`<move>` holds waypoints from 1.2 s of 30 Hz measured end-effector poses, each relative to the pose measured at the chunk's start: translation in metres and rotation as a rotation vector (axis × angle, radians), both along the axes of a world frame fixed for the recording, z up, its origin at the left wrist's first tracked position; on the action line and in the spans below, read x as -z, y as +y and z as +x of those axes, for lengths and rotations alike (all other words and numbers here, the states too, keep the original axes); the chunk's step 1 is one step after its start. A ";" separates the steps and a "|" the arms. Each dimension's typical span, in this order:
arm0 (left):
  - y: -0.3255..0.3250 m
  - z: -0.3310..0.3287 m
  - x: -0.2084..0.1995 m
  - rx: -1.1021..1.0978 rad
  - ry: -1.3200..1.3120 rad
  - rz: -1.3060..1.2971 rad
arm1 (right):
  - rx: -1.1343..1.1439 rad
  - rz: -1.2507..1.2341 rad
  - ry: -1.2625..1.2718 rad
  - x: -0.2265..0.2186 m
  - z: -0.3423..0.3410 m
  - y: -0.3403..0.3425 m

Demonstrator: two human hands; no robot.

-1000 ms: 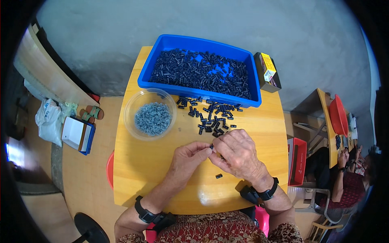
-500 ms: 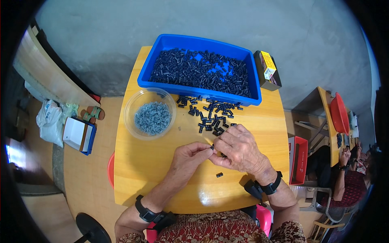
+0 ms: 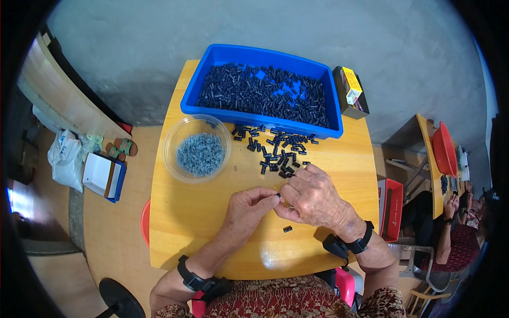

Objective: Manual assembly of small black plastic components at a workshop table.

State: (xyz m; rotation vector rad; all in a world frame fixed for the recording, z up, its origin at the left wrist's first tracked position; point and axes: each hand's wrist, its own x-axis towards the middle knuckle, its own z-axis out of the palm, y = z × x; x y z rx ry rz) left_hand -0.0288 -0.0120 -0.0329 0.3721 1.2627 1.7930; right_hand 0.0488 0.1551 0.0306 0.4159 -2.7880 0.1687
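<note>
Table [image 3: 212, 238]: pale yellow wood grain, curved near edge.

Left hand [image 3: 245, 212]: over the table's middle; thumb and forefinger pinched closed on a small black part [image 3: 278, 195], mostly hidden by the fingertips.

Right hand [image 3: 316, 200]: just beside the left, toward the right edge; fingers curled in, thumb and forefinger close to the same part. Whether it has hold of anything cannot be told.

Single black cylinder [image 3: 287, 229]: lying loose between the hands and the near edge.

Black cylinders, scattered heap [image 3: 283, 151]: beyond the hands, along the tub's near side.

Blue plastic tub [image 3: 260, 117]: at the far edge; holds many more black pieces.

Round clear tub [image 3: 199, 124]: near the left edge; holds small grey-blue pieces [image 3: 200, 155], too fine to identify.

Dark open box [image 3: 354, 113]: far right corner, a yellow carton [image 3: 351, 87] in it.
</note>
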 end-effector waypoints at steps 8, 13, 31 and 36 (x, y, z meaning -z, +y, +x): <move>0.000 -0.002 -0.005 -0.012 -0.040 -0.029 | 0.023 -0.048 -0.026 0.001 -0.003 -0.001; 0.000 -0.001 -0.009 -0.005 -0.078 0.019 | 0.030 -0.052 -0.044 0.000 -0.002 0.001; -0.001 -0.004 -0.002 0.056 0.026 -0.057 | 0.046 -0.069 -0.110 0.008 0.000 -0.006; -0.002 -0.004 -0.002 0.035 0.051 -0.063 | 0.040 -0.073 -0.090 0.012 -0.001 -0.007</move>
